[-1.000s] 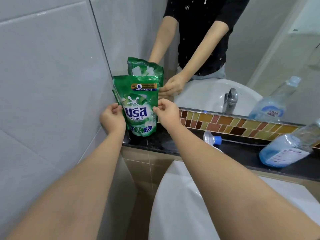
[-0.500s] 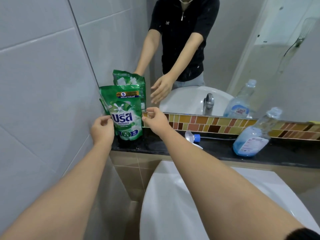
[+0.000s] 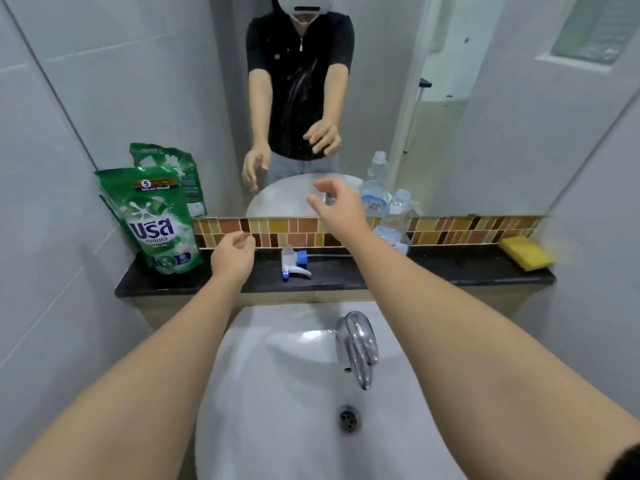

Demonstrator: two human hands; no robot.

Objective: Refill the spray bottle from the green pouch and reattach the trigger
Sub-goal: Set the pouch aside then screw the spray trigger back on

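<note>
The green pouch (image 3: 157,220) has been let go since a moment ago and now stands upright at the left end of the dark ledge (image 3: 450,271), against the tiled wall — so the pouring step is judged finished. The spray bottle (image 3: 394,223), partly hidden behind the right wrist, is leaned against the mirror, and the detached trigger (image 3: 294,265) is left lying on the ledge between the hands. Nothing is held: the right hand (image 3: 341,207) is spread open in the air near the bottle, the left hand (image 3: 233,254) loosely curled and empty — reattachment is not yet begun.
</note>
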